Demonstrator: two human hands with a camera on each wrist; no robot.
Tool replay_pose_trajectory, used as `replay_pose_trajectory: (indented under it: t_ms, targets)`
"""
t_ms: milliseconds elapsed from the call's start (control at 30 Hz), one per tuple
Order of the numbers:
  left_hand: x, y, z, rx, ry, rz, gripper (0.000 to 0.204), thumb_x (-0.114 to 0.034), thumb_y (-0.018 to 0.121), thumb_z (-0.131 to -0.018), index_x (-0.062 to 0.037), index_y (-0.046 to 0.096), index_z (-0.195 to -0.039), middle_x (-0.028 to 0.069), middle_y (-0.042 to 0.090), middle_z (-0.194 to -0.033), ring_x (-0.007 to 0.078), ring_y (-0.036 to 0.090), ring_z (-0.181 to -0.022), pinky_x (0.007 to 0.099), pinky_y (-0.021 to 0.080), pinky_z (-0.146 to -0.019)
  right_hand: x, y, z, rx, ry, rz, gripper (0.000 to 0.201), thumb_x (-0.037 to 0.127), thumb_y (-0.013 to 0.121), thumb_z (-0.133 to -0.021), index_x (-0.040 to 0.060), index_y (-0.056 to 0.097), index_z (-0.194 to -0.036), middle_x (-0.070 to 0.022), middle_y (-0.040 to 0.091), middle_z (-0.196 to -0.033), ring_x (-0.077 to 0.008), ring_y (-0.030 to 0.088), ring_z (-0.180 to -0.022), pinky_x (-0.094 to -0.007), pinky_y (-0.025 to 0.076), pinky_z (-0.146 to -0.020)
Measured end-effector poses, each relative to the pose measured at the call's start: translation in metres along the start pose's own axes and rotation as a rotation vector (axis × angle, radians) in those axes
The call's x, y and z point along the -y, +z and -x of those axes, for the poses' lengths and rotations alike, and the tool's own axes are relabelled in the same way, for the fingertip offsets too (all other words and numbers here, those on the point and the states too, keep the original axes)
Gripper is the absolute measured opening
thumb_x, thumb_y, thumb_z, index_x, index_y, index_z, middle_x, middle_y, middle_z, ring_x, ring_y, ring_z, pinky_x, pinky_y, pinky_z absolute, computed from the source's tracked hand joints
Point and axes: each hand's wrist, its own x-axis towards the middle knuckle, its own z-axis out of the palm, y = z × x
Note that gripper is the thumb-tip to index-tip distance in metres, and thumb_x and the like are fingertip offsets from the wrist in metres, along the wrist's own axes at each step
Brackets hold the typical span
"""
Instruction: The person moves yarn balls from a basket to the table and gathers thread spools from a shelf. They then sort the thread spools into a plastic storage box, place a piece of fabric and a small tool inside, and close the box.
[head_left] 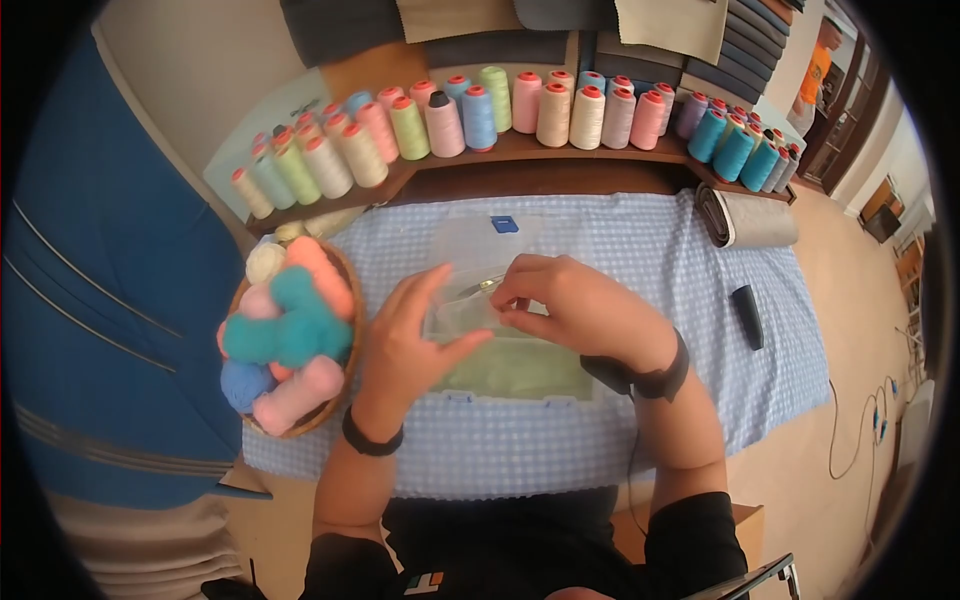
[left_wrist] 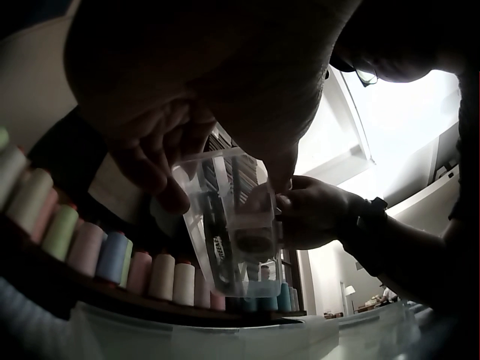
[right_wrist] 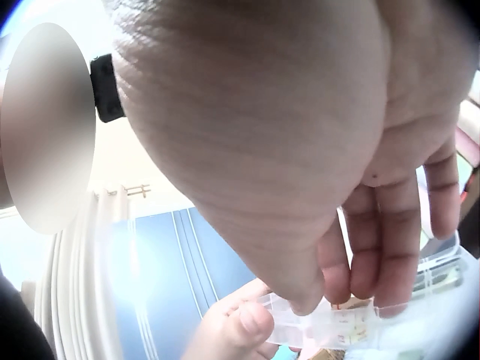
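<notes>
- Left hand [head_left: 400, 335] grips a clear plastic box [left_wrist: 225, 232]; right hand [head_left: 585, 305] pinches its edge.
- Blue-checked, cloth-draped bench [head_left: 750, 405], mid-frame.
- Upper frame: conical thread spools [head_left: 480, 118] line a brown shelf [head_left: 540, 157].

Looking like a sewing workroom or fabric shop: displaying pastel cone-shaped thread spools [head_left: 480, 118] along a curved brown wooden shelf [head_left: 540, 155], showing grey and cream fabric swatches [head_left: 670, 35] hanging behind, keeping multicoloured yarn [head_left: 300, 320] in an oval brown wicker basket [head_left: 355, 300].
</notes>
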Motion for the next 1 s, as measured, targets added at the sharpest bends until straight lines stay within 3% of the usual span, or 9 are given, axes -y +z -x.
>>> replay_pose_trajectory:
  t_ms: [167, 233, 267, 367, 400, 567, 667, 867, 1000]
  targets:
    - [0.001, -0.001, -0.001, 0.005, 0.009, 0.009, 0.083, -0.027, 0.100, -0.069, -0.0035, 0.065, -0.141, 0.0117, 0.073, -0.118, 0.0244, 0.069, -0.094, 0.0339, 0.053, -0.075, -0.004, -0.009, 0.001, -0.126, -0.070, 0.045, 0.013, 0.013, 0.073, -0.096, 0.0033, 0.075, -0.104, -0.0135, 0.070, -0.096, -0.0327, 0.071, -0.084, -0.0423, 0.056, -0.075]
    - [-0.001, -0.005, 0.001, 0.030, -0.021, 0.020, 0.079, -0.028, 0.099, -0.071, -0.0027, 0.065, -0.138, 0.0170, 0.072, -0.123, 0.0337, 0.070, -0.105, 0.0406, 0.057, -0.086, 0.014, -0.027, 0.000, -0.303, 0.025, -0.005, 0.012, 0.011, 0.073, -0.095, 0.0034, 0.074, -0.105, -0.0123, 0.069, -0.095, -0.0304, 0.071, -0.086, -0.0418, 0.056, -0.076]
    - [-0.003, -0.007, 0.001, 0.040, -0.036, 0.027, 0.077, -0.028, 0.098, -0.072, -0.0023, 0.065, -0.137, 0.0196, 0.072, -0.125, 0.0383, 0.071, -0.111, 0.0440, 0.059, -0.092, 0.016, -0.033, 0.002, -0.359, 0.082, 0.005, 0.014, 0.010, 0.073, -0.096, 0.0026, 0.071, -0.108, -0.0125, 0.068, -0.100, -0.0300, 0.070, -0.092, -0.0416, 0.056, -0.082]
    - [-0.005, -0.008, 0.001, 0.031, 0.007, 0.017, 0.079, -0.031, 0.099, -0.071, -0.0025, 0.065, -0.137, 0.0197, 0.072, -0.126, 0.0386, 0.071, -0.110, 0.0438, 0.060, -0.092, 0.013, -0.040, 0.003, -0.513, 0.061, 0.112, 0.023, 0.012, 0.073, -0.096, 0.0014, 0.070, -0.117, -0.0140, 0.068, -0.106, -0.0321, 0.069, -0.102, -0.0404, 0.055, -0.088]
    - [-0.006, -0.008, 0.001, 0.031, 0.016, 0.017, 0.080, -0.031, 0.099, -0.071, -0.0026, 0.065, -0.138, 0.0197, 0.072, -0.126, 0.0387, 0.071, -0.110, 0.0438, 0.060, -0.092, 0.005, -0.036, 0.002, -0.548, -0.009, 0.134, 0.034, 0.014, 0.076, -0.095, 0.0004, 0.067, -0.126, -0.0155, 0.069, -0.116, -0.0349, 0.069, -0.109, -0.0410, 0.056, -0.091]
    - [-0.007, -0.008, 0.001, 0.034, 0.031, 0.026, 0.081, -0.032, 0.099, -0.072, -0.0030, 0.064, -0.139, 0.0192, 0.071, -0.127, 0.0378, 0.072, -0.109, 0.0438, 0.060, -0.092, -0.007, -0.028, -0.001, -0.394, -0.114, 0.293, 0.039, 0.015, 0.078, -0.093, 0.0032, 0.068, -0.128, -0.0149, 0.071, -0.123, -0.0363, 0.068, -0.112, -0.0443, 0.053, -0.100]
    - [0.004, -0.002, 0.004, -0.018, 0.073, 0.059, 0.089, -0.039, 0.100, -0.069, -0.0011, 0.064, -0.141, 0.0123, 0.071, -0.121, 0.0214, 0.067, -0.092, 0.0315, 0.051, -0.073, -0.006, -0.025, -0.001, -0.338, -0.090, 0.320, 0.036, 0.015, 0.079, -0.092, 0.0054, 0.069, -0.125, -0.0132, 0.072, -0.121, -0.0343, 0.069, -0.111, -0.0442, 0.051, -0.101]
    - [0.007, -0.004, 0.006, 0.024, 0.030, 0.097, 0.093, -0.045, 0.098, -0.073, 0.0000, 0.059, -0.145, 0.0123, 0.071, -0.122, 0.0199, 0.067, -0.093, 0.0308, 0.051, -0.075, -0.007, -0.021, -0.005, -0.340, -0.100, 0.341, 0.027, 0.015, 0.080, -0.090, 0.0077, 0.070, -0.114, -0.0096, 0.072, -0.108, -0.0321, 0.069, -0.101, -0.0432, 0.052, -0.091]
    - [0.019, 0.009, 0.017, -0.083, -0.043, 0.381, 0.085, -0.032, 0.099, -0.073, -0.0043, 0.061, -0.144, 0.0125, 0.072, -0.128, 0.0209, 0.067, -0.091, 0.0323, 0.056, -0.077, -0.009, -0.024, -0.003, -0.311, -0.126, 0.374, 0.022, 0.013, 0.080, -0.089, 0.0084, 0.069, -0.107, -0.0090, 0.071, -0.102, -0.0325, 0.068, -0.095, -0.0436, 0.052, -0.088]
